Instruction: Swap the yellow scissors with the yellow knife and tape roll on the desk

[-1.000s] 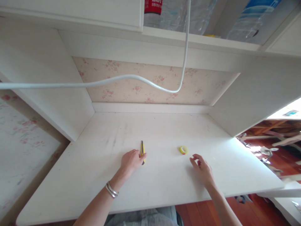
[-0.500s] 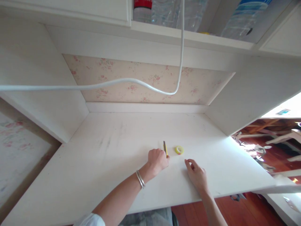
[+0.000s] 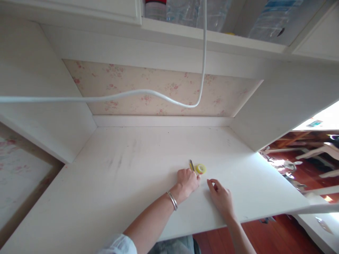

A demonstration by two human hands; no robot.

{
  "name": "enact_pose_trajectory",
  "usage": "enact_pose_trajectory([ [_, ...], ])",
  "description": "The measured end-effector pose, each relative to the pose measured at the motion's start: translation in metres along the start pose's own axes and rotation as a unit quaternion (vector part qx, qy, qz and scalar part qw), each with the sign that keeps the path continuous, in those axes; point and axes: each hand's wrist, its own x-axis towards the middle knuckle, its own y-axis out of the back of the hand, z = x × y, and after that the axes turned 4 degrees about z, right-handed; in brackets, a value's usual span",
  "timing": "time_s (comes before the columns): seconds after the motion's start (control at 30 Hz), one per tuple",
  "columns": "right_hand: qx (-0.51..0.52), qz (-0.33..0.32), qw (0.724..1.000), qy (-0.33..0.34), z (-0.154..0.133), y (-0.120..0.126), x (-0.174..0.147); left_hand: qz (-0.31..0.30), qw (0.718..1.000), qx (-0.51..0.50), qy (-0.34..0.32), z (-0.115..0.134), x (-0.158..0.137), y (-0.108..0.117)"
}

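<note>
My left hand, a silver bracelet on its wrist, is closed around a small yellow and dark utility knife. The knife's dark end points away from me, past the fingers. Right beside it on the white desk lies a small yellow roll of tape; I cannot tell whether the two touch. To the right, my right hand rests on the desk with thumb and fingers curled together in a pinch. Anything between those fingertips is too small to make out.
A white cable hangs across the view, above the white desk. Overhead, an open shelf holds clear plastic bottles. White side panels flank the desk. A reddish wooden floor lies below its front edge.
My left hand has moved right with the utility knife, bringing it beside the tape roll. My right hand stays nearly in place. The view has shifted slightly.
</note>
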Motion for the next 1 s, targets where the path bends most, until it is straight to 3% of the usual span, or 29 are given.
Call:
enact_pose_trajectory([
  [0.1,-0.006,-0.005,1.0,-0.003,-0.001,0.0,-0.001,-0.001,1.0,-0.007,-0.023,-0.015,-0.01,0.006],
  [0.23,-0.03,0.011,0.999,0.005,-0.003,0.003,-0.005,0.024,1.0,0.003,-0.019,-0.057,-0.034,0.023],
  [0.4,-0.109,0.125,0.985,0.051,-0.006,0.009,-0.011,0.057,0.995,0.042,0.069,-0.121,-0.074,0.047],
  [0.5,-0.077,0.159,0.98,0.091,-0.013,0.005,-0.019,0.061,0.992,0.069,0.091,-0.149,-0.095,0.055],
  [0.63,0.07,0.118,0.975,0.175,-0.049,-0.015,-0.037,0.062,0.994,0.073,0.049,-0.165,-0.112,0.054],
  [0.77,0.185,0.029,0.946,0.266,-0.115,-0.038,-0.055,0.077,0.994,0.078,0.015,-0.162,-0.117,0.049],
  [0.83,0.245,-0.017,0.941,0.233,-0.149,-0.046,-0.058,0.088,0.992,0.084,0.014,-0.16,-0.119,0.048],
  [0.9,0.321,-0.053,0.935,0.139,-0.175,-0.052,-0.058,0.092,0.992,0.085,0.015,-0.159,-0.12,0.048],
  [1.0,0.378,-0.096,0.919,0.061,-0.195,-0.064,-0.055,0.089,0.993,0.078,0.013,-0.159,-0.122,0.049],
])
